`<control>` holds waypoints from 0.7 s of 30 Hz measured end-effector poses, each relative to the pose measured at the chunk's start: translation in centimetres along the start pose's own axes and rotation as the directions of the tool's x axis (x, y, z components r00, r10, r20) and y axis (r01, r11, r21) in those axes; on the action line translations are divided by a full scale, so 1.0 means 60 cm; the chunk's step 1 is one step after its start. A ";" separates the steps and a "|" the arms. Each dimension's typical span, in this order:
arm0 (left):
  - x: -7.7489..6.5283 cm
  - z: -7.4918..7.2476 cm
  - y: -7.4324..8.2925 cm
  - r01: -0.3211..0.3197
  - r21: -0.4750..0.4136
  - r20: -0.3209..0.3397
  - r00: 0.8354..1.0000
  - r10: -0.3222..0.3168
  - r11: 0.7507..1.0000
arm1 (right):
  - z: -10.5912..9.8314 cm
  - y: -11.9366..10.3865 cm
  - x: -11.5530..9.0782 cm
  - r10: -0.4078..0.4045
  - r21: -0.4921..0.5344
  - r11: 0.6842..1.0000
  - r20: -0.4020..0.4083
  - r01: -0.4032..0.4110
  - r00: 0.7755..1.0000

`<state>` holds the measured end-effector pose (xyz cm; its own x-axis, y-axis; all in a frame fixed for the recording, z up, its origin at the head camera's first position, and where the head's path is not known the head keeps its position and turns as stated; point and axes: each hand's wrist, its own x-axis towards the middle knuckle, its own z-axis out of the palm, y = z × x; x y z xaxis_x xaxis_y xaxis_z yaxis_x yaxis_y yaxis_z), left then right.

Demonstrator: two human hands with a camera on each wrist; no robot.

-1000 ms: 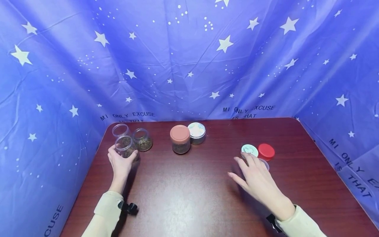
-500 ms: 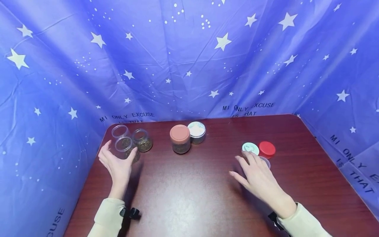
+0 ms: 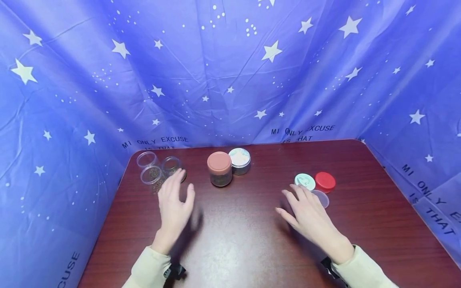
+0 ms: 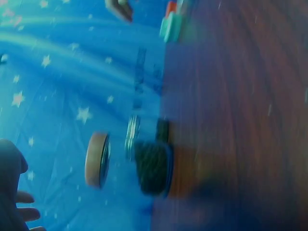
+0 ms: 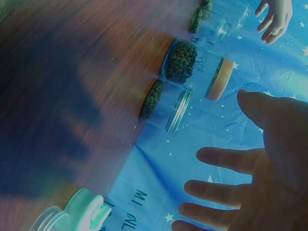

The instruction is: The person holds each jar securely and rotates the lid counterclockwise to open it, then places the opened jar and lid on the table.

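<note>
I have the left hand (image 3: pixel 175 208) and right hand (image 3: pixel 312 216) well apart above the table (image 3: pixel 230 224), fingers loosely extended. The left is just on the near side of 3 clear jars (image 3: pixel 155 176) by the far left corner; the right is beside a green lid (image 3: pixel 304 181), red lid (image 3: pixel 325 181) and clear lid (image 3: pixel 321 199) toward the right edge; I cannot tell whether it touches any. Near the middle of the far edge I see a pink-topped jar (image 3: pixel 220 170) next to a silver-topped jar (image 3: pixel 240 161), dark grains (image 5: pixel 180 61) inside both.

On my feed, the left hand (image 3: pixel 174 206) no longer surrounds the nearest open jar (image 3: pixel 153 180); it is further right, partly hiding the neighbouring jar (image 3: pixel 171 164).
</note>
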<state>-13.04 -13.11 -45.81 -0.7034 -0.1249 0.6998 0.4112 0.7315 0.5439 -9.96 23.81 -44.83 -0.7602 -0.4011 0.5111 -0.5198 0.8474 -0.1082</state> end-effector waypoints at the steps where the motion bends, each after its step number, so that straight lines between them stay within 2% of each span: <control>1: -0.003 0.004 0.007 -0.020 0.016 0.033 0.999 0.020 1.000 | 0.001 -0.001 0.001 0.000 0.002 1.000 -0.001 0.000 1.000; 5: -0.020 0.021 0.031 -0.086 0.092 0.178 0.982 0.068 0.992 | 0.005 -0.008 0.005 0.004 -0.001 1.000 0.005 -0.004 1.000; 8: -0.032 0.032 0.043 -0.110 0.158 0.301 0.952 0.059 0.981 | 0.008 -0.016 0.009 0.018 -0.007 1.000 0.025 -0.017 1.000; 11: -0.041 0.041 0.051 -0.135 0.204 0.393 0.918 0.045 0.970 | 0.013 -0.023 0.014 0.031 -0.009 1.000 0.051 -0.030 0.998; 13: -0.047 0.046 0.053 -0.160 0.216 0.427 0.903 0.055 0.963 | 0.017 -0.026 0.016 0.035 -0.013 0.999 0.064 -0.035 0.997; 15: -0.053 0.050 0.054 -0.186 0.220 0.442 0.894 0.072 0.958 | 0.021 -0.028 0.019 0.040 -0.010 0.999 0.073 -0.039 0.996; 21: -0.065 0.059 0.056 -0.229 0.232 0.447 0.888 0.105 0.945 | 0.032 -0.034 0.025 0.042 -0.022 0.999 0.088 -0.040 0.995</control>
<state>-10.94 -7.82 -48.37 -0.8407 0.2655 0.4719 0.4150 0.8757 0.2467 -10.80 20.83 -45.46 -0.8127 -0.3939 0.4294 -0.4799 0.8704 -0.1098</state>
